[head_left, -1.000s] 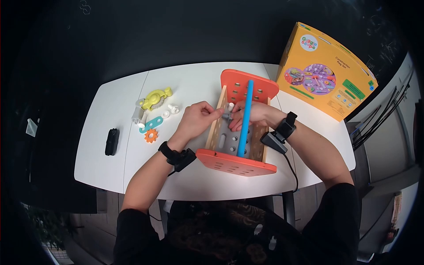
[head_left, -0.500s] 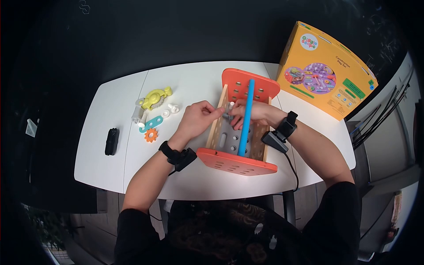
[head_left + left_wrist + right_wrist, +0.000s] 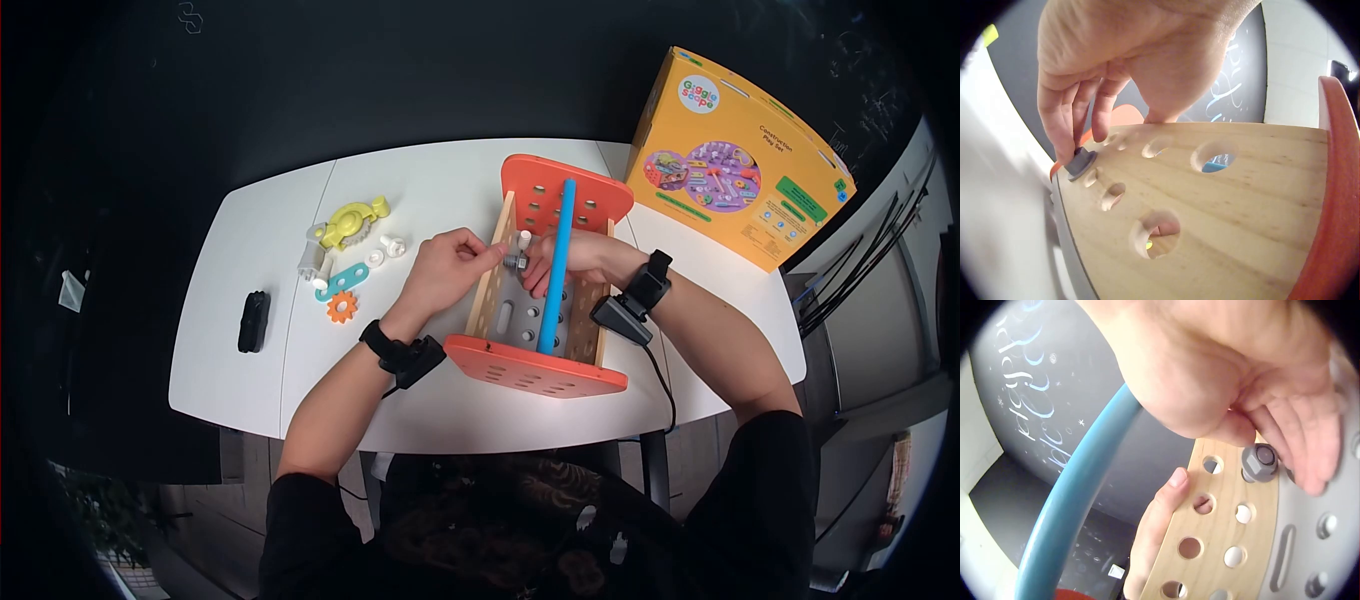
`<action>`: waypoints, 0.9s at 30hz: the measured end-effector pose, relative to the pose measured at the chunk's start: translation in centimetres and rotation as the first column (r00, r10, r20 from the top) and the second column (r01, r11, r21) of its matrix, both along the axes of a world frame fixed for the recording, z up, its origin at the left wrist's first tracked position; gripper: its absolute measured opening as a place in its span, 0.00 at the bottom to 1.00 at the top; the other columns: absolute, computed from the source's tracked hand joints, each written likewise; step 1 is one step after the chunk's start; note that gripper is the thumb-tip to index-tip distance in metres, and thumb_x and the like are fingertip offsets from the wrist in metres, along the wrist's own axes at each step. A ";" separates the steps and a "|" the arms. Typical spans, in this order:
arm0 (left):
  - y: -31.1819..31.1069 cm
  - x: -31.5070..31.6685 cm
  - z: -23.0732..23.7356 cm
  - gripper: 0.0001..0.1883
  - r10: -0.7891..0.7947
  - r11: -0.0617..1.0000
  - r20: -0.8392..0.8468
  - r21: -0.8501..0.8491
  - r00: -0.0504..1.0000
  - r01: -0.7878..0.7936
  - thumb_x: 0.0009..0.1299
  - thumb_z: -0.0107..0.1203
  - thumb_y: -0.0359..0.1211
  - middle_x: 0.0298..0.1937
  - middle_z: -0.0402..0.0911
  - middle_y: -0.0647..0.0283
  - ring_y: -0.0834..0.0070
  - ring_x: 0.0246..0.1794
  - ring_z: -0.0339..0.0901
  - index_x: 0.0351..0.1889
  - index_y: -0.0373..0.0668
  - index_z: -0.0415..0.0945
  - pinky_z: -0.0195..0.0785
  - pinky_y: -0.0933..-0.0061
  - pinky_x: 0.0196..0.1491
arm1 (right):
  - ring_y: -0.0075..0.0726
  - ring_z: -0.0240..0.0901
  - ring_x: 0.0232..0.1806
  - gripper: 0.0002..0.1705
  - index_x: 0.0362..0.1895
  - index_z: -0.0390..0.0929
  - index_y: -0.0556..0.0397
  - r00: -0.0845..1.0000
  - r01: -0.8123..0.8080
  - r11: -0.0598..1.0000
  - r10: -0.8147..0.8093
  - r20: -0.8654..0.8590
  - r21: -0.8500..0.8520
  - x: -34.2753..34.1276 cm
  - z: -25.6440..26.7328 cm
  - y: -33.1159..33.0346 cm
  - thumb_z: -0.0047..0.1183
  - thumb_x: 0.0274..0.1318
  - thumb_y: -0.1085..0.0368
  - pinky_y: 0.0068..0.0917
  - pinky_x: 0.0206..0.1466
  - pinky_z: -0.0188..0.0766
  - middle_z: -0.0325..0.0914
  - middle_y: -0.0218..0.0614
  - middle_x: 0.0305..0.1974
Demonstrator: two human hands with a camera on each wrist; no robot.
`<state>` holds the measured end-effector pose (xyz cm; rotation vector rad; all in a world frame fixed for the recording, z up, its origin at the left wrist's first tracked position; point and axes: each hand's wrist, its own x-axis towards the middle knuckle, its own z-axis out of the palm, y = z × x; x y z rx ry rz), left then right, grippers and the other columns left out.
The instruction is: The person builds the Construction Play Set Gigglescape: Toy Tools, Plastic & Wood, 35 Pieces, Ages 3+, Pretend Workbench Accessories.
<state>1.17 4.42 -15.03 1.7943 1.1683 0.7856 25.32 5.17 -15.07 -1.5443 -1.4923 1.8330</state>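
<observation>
A toy toolbox with orange end panels (image 3: 540,372), perforated wooden sides (image 3: 1247,212) and a blue handle bar (image 3: 557,270) sits on the table. Outside the near-left wooden side, my left hand (image 3: 447,272) grips the grey head of a toy bolt (image 3: 1081,163) with its fingertips, its thumb over the panel's top edge. Inside the box, a grey hexagonal nut (image 3: 1261,463) sits round the bolt's end against the wood. My right hand (image 3: 575,258) reaches in under the bar, its fingers extended right beside the nut. A white peg (image 3: 525,239) stands behind it.
On the white table (image 3: 240,240) to the left lie a yellow toy tool (image 3: 352,224), a teal strip (image 3: 343,282), an orange gear (image 3: 342,307), small white pieces (image 3: 394,246) and a black case (image 3: 254,321). A yellow box (image 3: 740,160) stands at the back right.
My right fingers, spread palm-up beside the nut earlier, have shifted and drawn closer together, leaving the nut more visible. My left hand keeps its place at the wooden side.
</observation>
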 end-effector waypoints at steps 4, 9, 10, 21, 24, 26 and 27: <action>-0.1 -0.1 0.3 0.20 -0.015 1.000 -0.008 -0.024 1.000 0.015 0.72 0.67 0.46 0.30 0.85 0.64 0.83 0.32 0.79 0.37 0.35 0.83 0.73 0.78 0.41 | 0.34 0.84 0.40 0.17 0.49 0.74 0.56 0.996 0.088 0.995 -0.088 -0.019 0.056 -0.3 0.2 -0.3 0.53 0.70 0.54 0.34 0.39 0.85 0.82 0.38 0.37; 0.0 0.0 0.0 0.20 -0.014 1.000 -0.007 -0.023 1.000 0.014 0.72 0.66 0.46 0.30 0.86 0.64 0.83 0.33 0.80 0.38 0.35 0.83 0.73 0.78 0.41 | 0.29 0.83 0.38 0.16 0.44 0.73 0.53 0.991 0.127 0.989 -0.124 -0.046 0.077 -0.8 0.8 -0.5 0.62 0.65 0.56 0.32 0.37 0.84 0.77 0.32 0.33; 0.0 0.0 0.1 0.20 -0.017 0.999 -0.011 -0.032 1.000 0.017 0.72 0.66 0.46 0.30 0.86 0.64 0.83 0.32 0.80 0.37 0.35 0.83 0.73 0.78 0.41 | 0.29 0.83 0.37 0.17 0.44 0.73 0.54 0.993 0.112 0.988 -0.106 -0.061 0.110 -0.7 0.7 -0.7 0.66 0.61 0.60 0.30 0.37 0.84 0.78 0.33 0.33; 0.0 0.0 0.2 0.20 -0.012 1.000 -0.031 -0.026 0.999 0.011 0.72 0.67 0.46 0.30 0.85 0.64 0.83 0.32 0.80 0.37 0.35 0.83 0.73 0.77 0.40 | 0.37 0.86 0.42 0.16 0.49 0.80 0.65 0.997 0.065 0.992 -0.061 -0.040 0.109 0.1 0.5 -0.3 0.61 0.65 0.64 0.29 0.44 0.83 0.84 0.48 0.43; 0.0 0.1 0.1 0.20 -0.013 0.999 -0.014 -0.030 1.000 0.013 0.72 0.67 0.45 0.30 0.86 0.64 0.83 0.32 0.80 0.37 0.35 0.83 0.73 0.77 0.40 | 0.40 0.87 0.40 0.23 0.55 0.77 0.68 0.994 0.069 0.997 -0.066 -0.085 0.030 -0.2 0.8 -0.3 0.61 0.66 0.60 0.32 0.42 0.84 0.84 0.53 0.44; 0.0 0.1 -0.1 0.19 -0.012 0.999 0.002 -0.036 1.000 0.012 0.72 0.67 0.45 0.30 0.86 0.64 0.83 0.32 0.80 0.37 0.35 0.83 0.73 0.77 0.40 | 0.39 0.86 0.37 0.23 0.53 0.76 0.66 0.979 0.192 0.981 -0.192 -0.070 0.003 -0.8 1.2 -0.6 0.63 0.65 0.58 0.32 0.41 0.84 0.84 0.50 0.42; 0.1 0.1 -0.4 0.21 -0.009 1.000 0.028 -0.008 1.000 0.010 0.70 0.67 0.46 0.29 0.86 0.62 0.81 0.31 0.81 0.35 0.34 0.83 0.74 0.77 0.39 | 0.39 0.86 0.37 0.23 0.53 0.76 0.66 0.979 0.190 0.982 -0.190 -0.069 0.002 -1.1 1.4 -0.8 0.63 0.65 0.58 0.32 0.41 0.84 0.84 0.50 0.42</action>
